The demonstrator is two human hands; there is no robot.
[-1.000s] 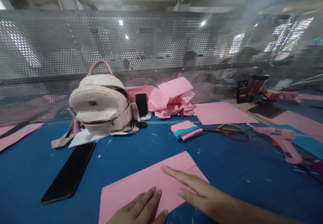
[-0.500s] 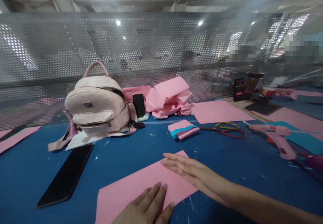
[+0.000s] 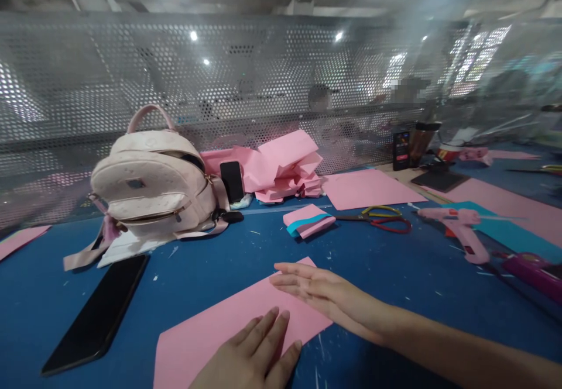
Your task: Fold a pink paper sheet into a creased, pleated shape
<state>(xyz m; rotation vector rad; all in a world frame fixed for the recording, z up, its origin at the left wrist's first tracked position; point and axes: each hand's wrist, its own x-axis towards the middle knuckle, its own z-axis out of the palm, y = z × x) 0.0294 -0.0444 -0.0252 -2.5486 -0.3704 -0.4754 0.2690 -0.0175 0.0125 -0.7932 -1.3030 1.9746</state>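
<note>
A pink sheet of paper (image 3: 211, 324) lies at a slant on the blue table in front of me. My left hand (image 3: 254, 351) rests flat on its lower part, fingers stretched out. Across the sheet's right end lies my right hand (image 3: 325, 295), turned on its side with the fingers straight and held together. Neither hand grips anything. Beyond the sheet is a small folded pink paper piece (image 3: 308, 223) with a blue stripe. Scissors (image 3: 377, 218) with yellow and red handles lie to its right, their blades pointing at it.
A pale pink backpack (image 3: 153, 184) stands at the back left, a black phone (image 3: 96, 319) before it. Crumpled pink paper (image 3: 287, 167) leans against the perforated metal screen (image 3: 263, 73). To the right lie a pink glue gun (image 3: 461, 225), a blue sheet (image 3: 496, 231) and a purple tool (image 3: 533, 275).
The whole view has shifted, so most things appear a little further left. Both hands keep nearly the same place on the pink sheet.
</note>
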